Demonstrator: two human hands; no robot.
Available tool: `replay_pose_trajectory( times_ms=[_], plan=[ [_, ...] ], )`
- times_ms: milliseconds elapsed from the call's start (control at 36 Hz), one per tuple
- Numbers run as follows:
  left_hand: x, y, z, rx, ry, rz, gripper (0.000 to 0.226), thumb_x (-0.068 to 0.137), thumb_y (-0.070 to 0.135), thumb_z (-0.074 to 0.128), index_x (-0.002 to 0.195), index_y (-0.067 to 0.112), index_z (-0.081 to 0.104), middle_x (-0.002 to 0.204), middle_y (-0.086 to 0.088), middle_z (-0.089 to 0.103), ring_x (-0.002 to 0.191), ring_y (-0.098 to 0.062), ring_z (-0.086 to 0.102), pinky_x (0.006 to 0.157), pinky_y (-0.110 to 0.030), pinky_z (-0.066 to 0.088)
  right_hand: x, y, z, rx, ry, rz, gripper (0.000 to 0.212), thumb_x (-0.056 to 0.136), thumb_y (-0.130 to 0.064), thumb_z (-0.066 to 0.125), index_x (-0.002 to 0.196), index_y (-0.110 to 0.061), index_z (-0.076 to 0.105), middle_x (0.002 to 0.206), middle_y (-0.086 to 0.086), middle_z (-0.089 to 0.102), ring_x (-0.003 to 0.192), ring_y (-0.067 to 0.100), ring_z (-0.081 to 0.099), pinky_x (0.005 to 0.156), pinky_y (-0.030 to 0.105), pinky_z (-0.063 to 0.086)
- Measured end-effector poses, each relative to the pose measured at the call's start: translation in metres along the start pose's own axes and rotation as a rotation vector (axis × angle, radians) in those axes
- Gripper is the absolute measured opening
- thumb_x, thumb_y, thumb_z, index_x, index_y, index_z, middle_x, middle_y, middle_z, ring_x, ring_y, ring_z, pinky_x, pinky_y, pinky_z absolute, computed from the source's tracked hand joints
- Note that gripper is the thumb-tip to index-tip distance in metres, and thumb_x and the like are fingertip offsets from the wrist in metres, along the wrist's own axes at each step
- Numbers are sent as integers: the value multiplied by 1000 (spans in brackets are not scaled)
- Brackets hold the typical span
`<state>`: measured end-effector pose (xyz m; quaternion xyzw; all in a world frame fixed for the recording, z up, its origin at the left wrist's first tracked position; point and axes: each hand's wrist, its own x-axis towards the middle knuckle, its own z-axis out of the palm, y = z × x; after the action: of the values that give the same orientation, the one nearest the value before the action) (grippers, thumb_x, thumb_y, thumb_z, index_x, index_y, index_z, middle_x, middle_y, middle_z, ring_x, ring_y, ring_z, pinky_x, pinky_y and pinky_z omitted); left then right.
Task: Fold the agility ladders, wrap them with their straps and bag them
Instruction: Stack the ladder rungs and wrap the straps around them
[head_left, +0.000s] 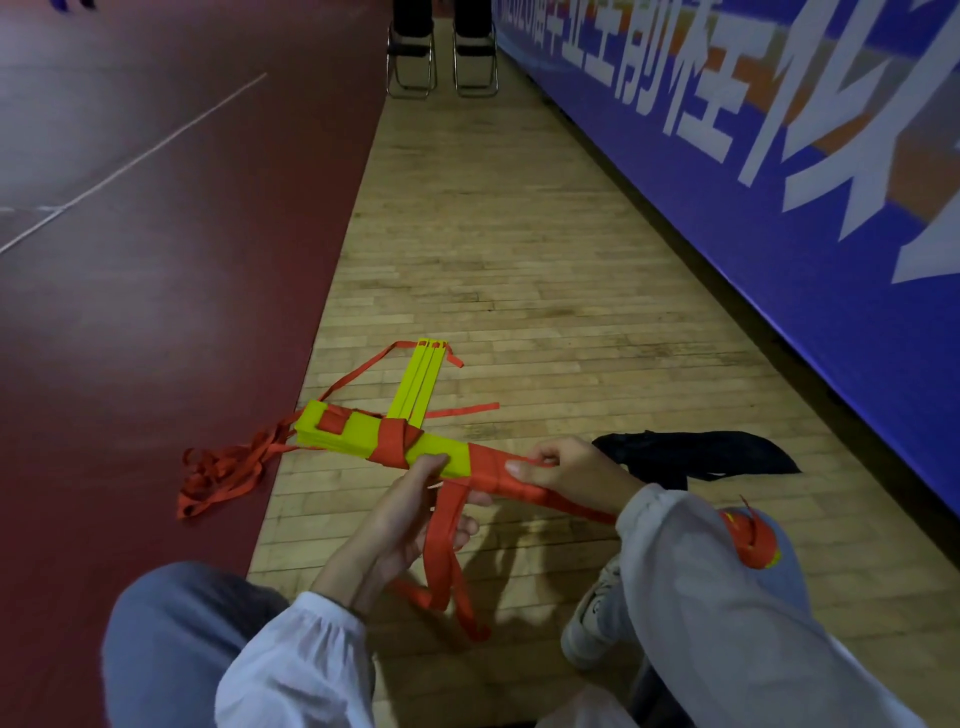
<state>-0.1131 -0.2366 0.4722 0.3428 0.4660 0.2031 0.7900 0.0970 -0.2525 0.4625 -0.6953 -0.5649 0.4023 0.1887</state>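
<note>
I hold a folded bundle of yellow ladder rungs above the wooden floor, bound with red strap at its middle and right end. My left hand grips the bundle from below, thumb on a yellow rung, with loose red strap ends hanging past its fingers. My right hand pinches the red wrapping at the bundle's right end. A second set of yellow rungs lies on the floor behind. A black bag lies flat to the right.
A tangle of red strap trails left onto the dark red mat. A blue banner wall runs along the right. Two folding chairs stand far ahead. Another rolled red and yellow piece rests on my right knee.
</note>
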Motion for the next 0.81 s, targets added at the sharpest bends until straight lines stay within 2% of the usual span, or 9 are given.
replay_pose_trajectory(
  times_ms=[56,111,222,306,417,583,694,806],
  plan=[
    [0,2,0,-44,-16,-5,58,97,40,38,82,-7,69,83,-19,68,46,-21,60,44,-25,53,0,1,0,20,30,-3,33,81,-55,66,75,-23,67,79,-6,63,81,14,61,76,30,46],
    [-1,3,0,-66,-34,-12,56,96,40,40,82,-5,69,88,-18,70,48,-21,61,46,-27,54,-1,2,1,23,59,0,29,81,-55,67,79,-25,67,86,-5,65,86,15,62,78,30,46],
    [-3,4,1,-11,-55,-21,53,96,46,38,89,0,63,75,-16,67,50,-22,61,52,-28,54,-6,3,4,12,129,15,33,78,-57,68,94,-28,68,102,-5,64,95,14,61,74,26,46],
    [-2,2,-2,31,-67,-59,55,92,53,40,93,2,62,64,-12,61,51,-23,62,58,-30,55,-9,1,5,-17,184,15,34,79,-54,68,101,-29,66,107,-4,62,98,14,59,80,26,44],
    [2,0,-3,31,-38,-64,56,91,54,42,94,1,62,58,-8,51,48,-22,58,60,-33,56,-11,-2,5,-56,260,11,37,80,-52,68,106,-25,67,104,-2,66,96,17,62,88,37,51],
    [5,5,5,110,42,-10,58,94,56,37,89,3,60,52,-4,42,43,-22,49,51,-26,49,-17,-5,9,-82,369,-16,31,79,-50,70,97,-25,68,93,-3,67,89,19,63,83,36,52],
    [8,8,11,96,86,15,60,93,59,37,85,3,59,46,-1,37,36,-18,41,46,-23,43,-21,-9,12,-89,443,-60,30,80,-46,71,97,-22,67,89,-4,64,90,20,62,89,40,49],
    [12,9,12,78,120,40,65,89,64,42,84,2,61,44,0,37,34,-17,40,43,-22,42,-22,-10,17,-86,537,-129,27,77,-42,75,90,-20,68,82,-7,62,85,20,63,86,44,49]
  ],
)
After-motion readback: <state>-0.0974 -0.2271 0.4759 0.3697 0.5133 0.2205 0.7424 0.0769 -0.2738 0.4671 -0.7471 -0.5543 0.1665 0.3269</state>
